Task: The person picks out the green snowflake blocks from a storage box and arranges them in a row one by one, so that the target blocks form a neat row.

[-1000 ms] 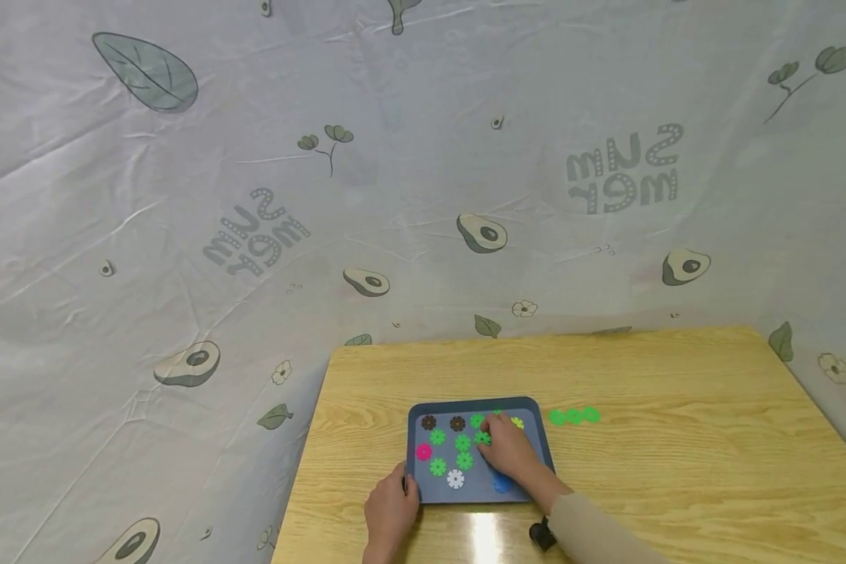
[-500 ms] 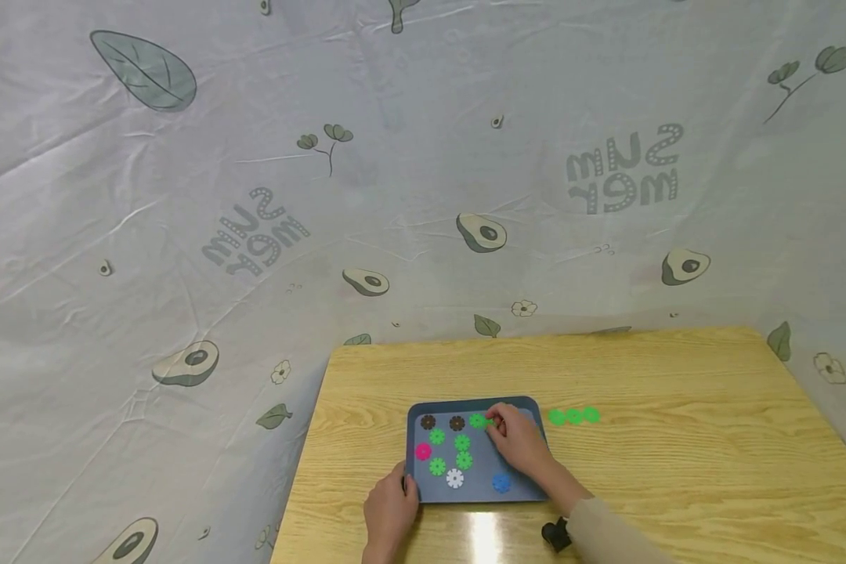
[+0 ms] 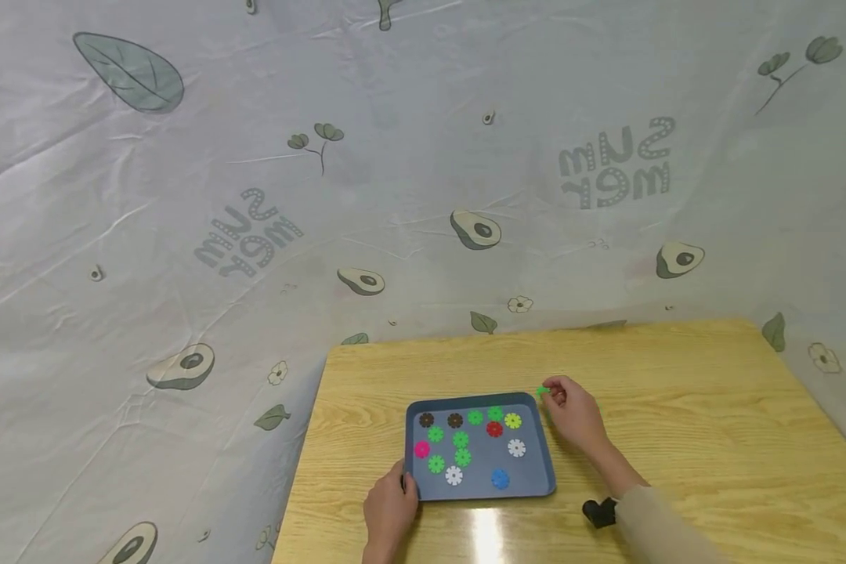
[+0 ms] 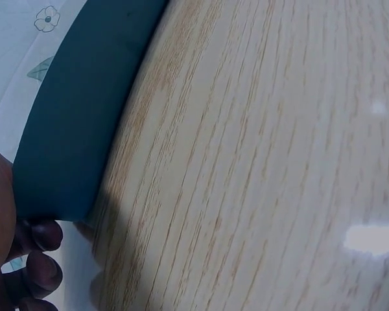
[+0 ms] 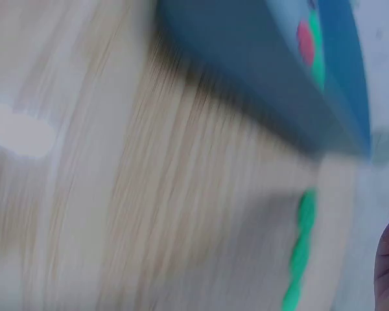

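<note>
The relation that appears to matter most is between the green disc (image 3: 543,390) in the right grip and the green row (image 5: 299,249) on the tabletop (image 3: 712,439). The right hand (image 3: 576,415) pinches the disc between thumb and fingers just outside the far right corner of the tray (image 3: 529,478), with the disc at the hand's left, pointing back toward that corner. It seems raised above the tabletop; its exact tilt is too small to tell. In the head view the hand hides the row; the right wrist view, though blurred, shows it lying just beside the tray's right side, apart from it. Its long axis runs outward, away from the tray wall, with one end near the far corner, so the inner end looks like the part closest to the pinched disc. Whether its pieces touch or are joined cannot be told. The right hand is by far the nearer one to the row. The left hand (image 3: 391,511) is well apart, gripping the tray's near left corner with the thumb over the rim and fingers curled around the edge. Inside the tray, the yellow disc (image 3: 512,421) lies nearest the far right corner, with the red disc (image 3: 494,429) and the right-hand white disc (image 3: 517,448) close by.
</note>
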Demonstrator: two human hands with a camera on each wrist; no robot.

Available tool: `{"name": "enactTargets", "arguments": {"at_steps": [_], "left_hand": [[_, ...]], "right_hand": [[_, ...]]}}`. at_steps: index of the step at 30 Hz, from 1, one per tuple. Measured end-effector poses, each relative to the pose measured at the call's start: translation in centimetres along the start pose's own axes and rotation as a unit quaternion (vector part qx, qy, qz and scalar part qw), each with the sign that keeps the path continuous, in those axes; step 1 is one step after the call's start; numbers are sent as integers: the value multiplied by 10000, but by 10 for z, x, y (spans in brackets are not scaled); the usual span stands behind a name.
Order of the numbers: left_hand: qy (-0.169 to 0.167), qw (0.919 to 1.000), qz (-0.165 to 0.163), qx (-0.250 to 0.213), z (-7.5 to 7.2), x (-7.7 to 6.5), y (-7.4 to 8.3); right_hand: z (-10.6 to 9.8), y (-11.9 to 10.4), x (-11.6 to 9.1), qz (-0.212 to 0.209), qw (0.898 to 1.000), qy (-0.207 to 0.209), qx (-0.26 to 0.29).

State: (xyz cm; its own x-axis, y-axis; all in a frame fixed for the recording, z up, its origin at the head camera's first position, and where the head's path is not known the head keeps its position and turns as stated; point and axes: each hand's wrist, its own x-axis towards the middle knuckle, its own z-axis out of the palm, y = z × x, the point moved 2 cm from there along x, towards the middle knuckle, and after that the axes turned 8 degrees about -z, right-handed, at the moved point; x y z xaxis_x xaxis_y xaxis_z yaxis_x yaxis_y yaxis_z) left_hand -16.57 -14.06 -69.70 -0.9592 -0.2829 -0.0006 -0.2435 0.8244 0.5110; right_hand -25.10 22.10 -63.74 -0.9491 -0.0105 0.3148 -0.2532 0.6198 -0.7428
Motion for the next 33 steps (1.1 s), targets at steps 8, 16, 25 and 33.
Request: {"name": "enactTargets", "arguments": {"at_steps": [8,16,25,33], "left_hand": [[43,10000,0,5,-1,1,-1],[54,10000,24,-13,0,1,-2],[6,10000,12,-35,1,0,0],[43,9999,84,-91,0,-1,0]], "right_hand": [[-47,52,-13,531,9983,192,-166],[-62,85,-26,1082,9937,-30,-304],[-62,94,-27,1198,9912,-118,-548],[-61,90,-24,1225,9902,-242,-623]]}}
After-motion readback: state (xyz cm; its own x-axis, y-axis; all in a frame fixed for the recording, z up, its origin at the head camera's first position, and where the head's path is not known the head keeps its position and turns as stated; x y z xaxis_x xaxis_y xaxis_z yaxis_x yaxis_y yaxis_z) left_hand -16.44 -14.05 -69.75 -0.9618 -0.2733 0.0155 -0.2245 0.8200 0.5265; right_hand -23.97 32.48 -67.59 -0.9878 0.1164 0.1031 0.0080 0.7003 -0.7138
